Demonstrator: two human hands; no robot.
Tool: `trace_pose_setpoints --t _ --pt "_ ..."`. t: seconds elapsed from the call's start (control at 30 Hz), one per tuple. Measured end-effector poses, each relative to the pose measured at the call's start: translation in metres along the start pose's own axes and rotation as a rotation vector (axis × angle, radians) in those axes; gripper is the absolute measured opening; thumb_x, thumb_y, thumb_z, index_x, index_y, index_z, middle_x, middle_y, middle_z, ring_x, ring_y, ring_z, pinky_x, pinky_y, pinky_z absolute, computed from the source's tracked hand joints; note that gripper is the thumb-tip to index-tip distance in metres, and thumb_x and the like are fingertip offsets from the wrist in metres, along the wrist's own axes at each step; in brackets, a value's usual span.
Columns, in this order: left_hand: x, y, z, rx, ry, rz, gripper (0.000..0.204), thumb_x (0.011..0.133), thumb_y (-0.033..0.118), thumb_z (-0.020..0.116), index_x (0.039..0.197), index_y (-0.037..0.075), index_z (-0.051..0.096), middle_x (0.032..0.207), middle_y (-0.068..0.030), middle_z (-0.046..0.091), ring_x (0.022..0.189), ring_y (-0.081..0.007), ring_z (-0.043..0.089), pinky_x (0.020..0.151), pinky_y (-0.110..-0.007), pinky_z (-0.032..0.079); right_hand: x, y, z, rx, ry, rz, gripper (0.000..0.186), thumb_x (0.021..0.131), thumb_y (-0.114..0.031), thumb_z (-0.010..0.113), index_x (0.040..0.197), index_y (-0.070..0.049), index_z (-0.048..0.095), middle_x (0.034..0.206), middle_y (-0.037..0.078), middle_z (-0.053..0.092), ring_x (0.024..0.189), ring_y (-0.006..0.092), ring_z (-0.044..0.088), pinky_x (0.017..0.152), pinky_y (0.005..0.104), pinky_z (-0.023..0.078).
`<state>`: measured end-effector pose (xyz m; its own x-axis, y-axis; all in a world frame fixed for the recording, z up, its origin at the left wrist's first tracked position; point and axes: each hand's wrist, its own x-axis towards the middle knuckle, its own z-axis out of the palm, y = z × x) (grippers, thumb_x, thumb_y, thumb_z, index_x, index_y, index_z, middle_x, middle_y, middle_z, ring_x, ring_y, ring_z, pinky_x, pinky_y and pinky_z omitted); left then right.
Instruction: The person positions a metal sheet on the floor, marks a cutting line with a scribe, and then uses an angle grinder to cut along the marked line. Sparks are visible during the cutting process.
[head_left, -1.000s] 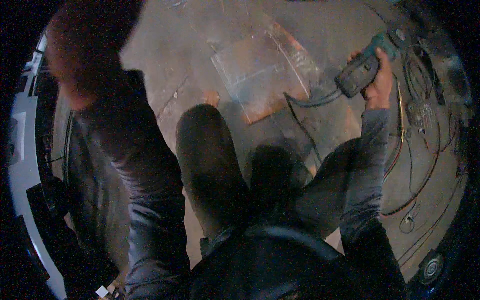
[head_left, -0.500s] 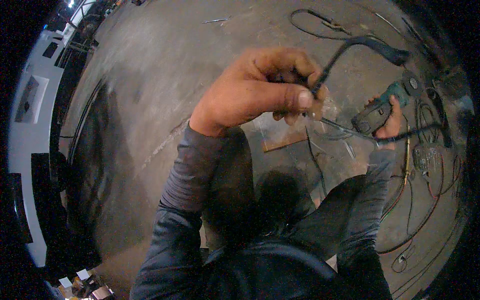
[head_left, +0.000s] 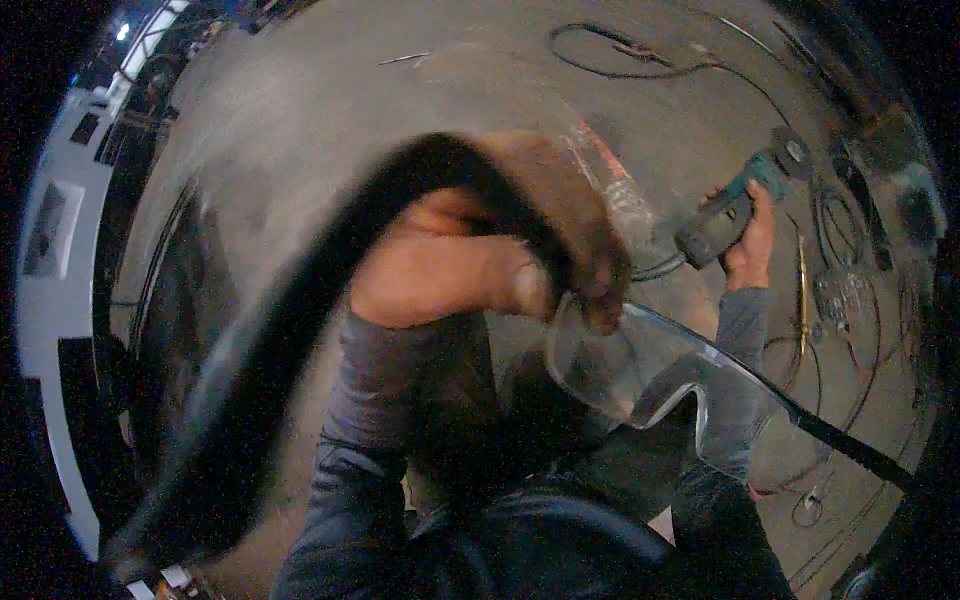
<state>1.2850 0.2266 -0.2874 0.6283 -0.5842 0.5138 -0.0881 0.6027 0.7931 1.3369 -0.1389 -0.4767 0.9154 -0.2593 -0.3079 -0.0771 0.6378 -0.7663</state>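
Note:
Close in front of me, my left hand [head_left: 440, 270] is closed on a pair of safety glasses, pinching them at one corner. Their clear lens [head_left: 600, 365] hangs below and right of the fingertips. One black temple arm [head_left: 300, 300] looms large and blurred across the left of the view; the other reaches away to the lower right. Farther off on the right, my right hand [head_left: 757, 245] is wrapped round the body of a green and dark angle grinder [head_left: 712, 228]. The grinder's disc [head_left: 792, 152] points up and to the right. A cord leaves its rear end.
A looped cable with a clamp [head_left: 640, 52] lies on the concrete floor at the far side. Hoses and cables [head_left: 835, 220] are tangled along the right. A thin rod [head_left: 405, 58] rests far left of centre. A pale grey structure [head_left: 75, 265] lines the left edge.
My left hand has moved left and down, bringing the safety glasses nearer and turning them so the clear lens shows. The right hand and grinder have shifted slightly left in view.

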Motion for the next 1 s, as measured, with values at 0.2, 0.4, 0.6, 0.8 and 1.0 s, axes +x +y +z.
trace_pose_setpoints --t 0.2,0.4,0.6,0.8,1.0 --pt "-0.001 0.019 0.014 0.09 -0.009 0.092 0.021 0.087 0.018 0.073 0.078 -0.001 0.068 0.077 -0.0137 0.069 0.076 -0.0292 0.07 0.066 -0.041 0.056 0.005 -0.003 0.009 0.013 0.003 -0.012 0.047 0.087 -0.038 0.068 0.106 0.003 0.057 0.09 0.02 0.068 0.082 0.0348 0.069 0.08 0.0473 0.058" --pt "0.013 0.038 0.017 -0.244 -0.44 -0.071 0.019 0.091 0.015 0.069 0.091 -0.003 0.066 0.085 -0.0146 0.068 0.085 -0.0294 0.07 0.068 -0.038 0.056 -0.007 0.001 0.017 -0.063 0.03 -0.041 0.049 0.087 -0.04 0.067 0.106 0.005 0.059 0.093 0.021 0.069 0.083 0.0345 0.07 0.08 0.0472 0.058" --pt "0.002 0.04 0.022 -0.209 -0.383 -0.086 0.018 0.091 0.015 0.068 0.093 -0.003 0.066 0.087 -0.0145 0.068 0.087 -0.029 0.07 0.07 -0.038 0.056 -0.007 0.008 0.013 -0.017 -0.013 0.008 0.053 0.087 -0.042 0.068 0.107 0.006 0.061 0.094 0.021 0.069 0.085 0.0344 0.07 0.081 0.0465 0.059" --pt "-0.009 0.049 0.024 -0.128 -0.304 -0.092 0.018 0.092 0.015 0.067 0.096 -0.003 0.066 0.089 -0.0144 0.068 0.088 -0.0285 0.069 0.072 -0.037 0.055 -0.013 0.015 0.035 0.016 -0.024 0.013 0.045 0.088 -0.039 0.068 0.107 0.001 0.058 0.09 0.019 0.069 0.079 0.0332 0.07 0.075 0.0475 0.059" --pt "-0.015 0.044 0.031 -0.103 -0.261 -0.084 0.019 0.093 0.015 0.066 0.098 -0.003 0.065 0.091 -0.0143 0.069 0.089 -0.0281 0.069 0.073 -0.037 0.055 -0.025 0.002 0.036 0.022 0.004 0.097 0.038 0.09 -0.036 0.066 0.104 -0.003 0.057 0.088 0.016 0.069 0.075 0.0316 0.069 0.071 0.047 0.06"
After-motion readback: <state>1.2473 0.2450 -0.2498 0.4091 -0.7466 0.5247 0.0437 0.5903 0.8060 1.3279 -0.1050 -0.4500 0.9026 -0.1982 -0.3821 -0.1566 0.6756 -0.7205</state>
